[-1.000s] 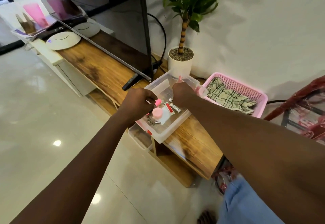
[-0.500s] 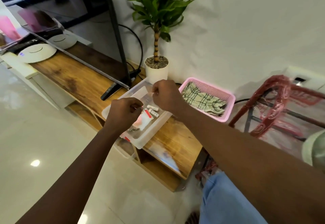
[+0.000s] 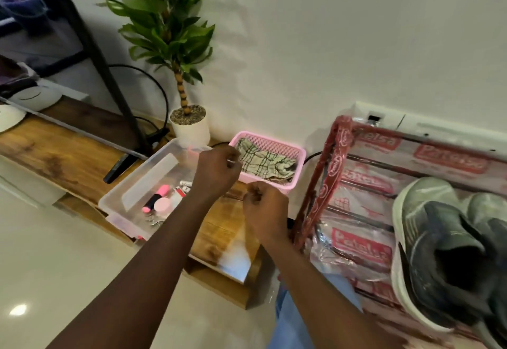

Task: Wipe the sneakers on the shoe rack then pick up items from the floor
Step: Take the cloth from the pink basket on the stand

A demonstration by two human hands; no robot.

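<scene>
Floor (image 3: 55, 266): open tile left of the arms, nothing on the part in frame.
Bench (image 3: 68, 154): left end cut off. Bare strip between the bin and the rack, under the hands.
TV (image 3: 41, 33): 1, only its right part in frame.
Rack (image 3: 332, 162): wrapped in red printed plastic, right side cut off, stands just beside the bench end.
Sneakers (image 3: 439, 239): 2, on top of the rack, blurred. The right one is cut by the frame edge.
Plant (image 3: 164, 33): 1, in a white pot at the wall.
Bin (image 3: 164, 162): 1, clear, near side overhangs the bench front edge.
Basket (image 3: 274, 145): 1, pink, touching the bin's far corner and near the rack. It holds 1 checked cloth (image 3: 263, 162).
Left hand (image 3: 216, 173) over the bin's right edge, right hand (image 3: 264, 211) over the bare strip, near the rack post. Both have fingers curled and palms hidden, so I cannot tell if either pinches anything.
In the bin: 1 pink marker (image 3: 156, 197), 1 pink round lid (image 3: 162, 205), keys (image 3: 155, 221) and some small bits half hidden by the left arm.
</scene>
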